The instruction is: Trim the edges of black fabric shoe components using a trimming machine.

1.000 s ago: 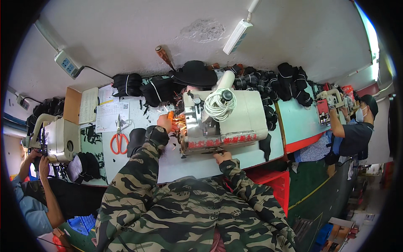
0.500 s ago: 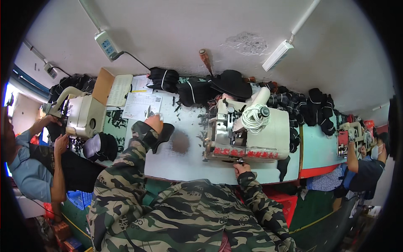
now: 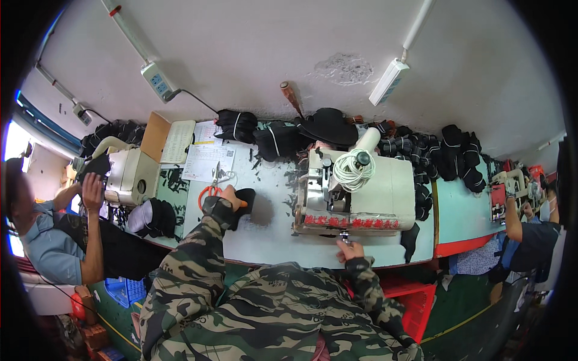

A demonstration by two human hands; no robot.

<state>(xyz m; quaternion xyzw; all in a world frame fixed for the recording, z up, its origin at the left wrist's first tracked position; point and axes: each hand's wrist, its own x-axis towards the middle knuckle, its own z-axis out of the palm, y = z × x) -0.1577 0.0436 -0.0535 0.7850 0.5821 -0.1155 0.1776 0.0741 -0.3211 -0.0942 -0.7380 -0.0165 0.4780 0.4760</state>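
Note:
My left hand rests over a dark fabric piece on the table, its fingers bent down onto the cloth. Something orange shows at its fingertips; I cannot tell what it is. Just left of it lie orange-handled scissors, blades pointing away from me. At the front edge of the cream sewing machine my right hand has its thumb and forefinger apart, close below a small metal part. That hand appears to hold nothing.
Black fabric bundles line the wall, with a wooden-handled tool among them. Printed sheets lie at the back left. A red crate stands below the table. Co-workers sit at machines on both sides.
My left hand has left the scissors and moved nearer to me, onto the black fabric. The right hand's fingers have loosened from the metal part. The view has shifted slightly.

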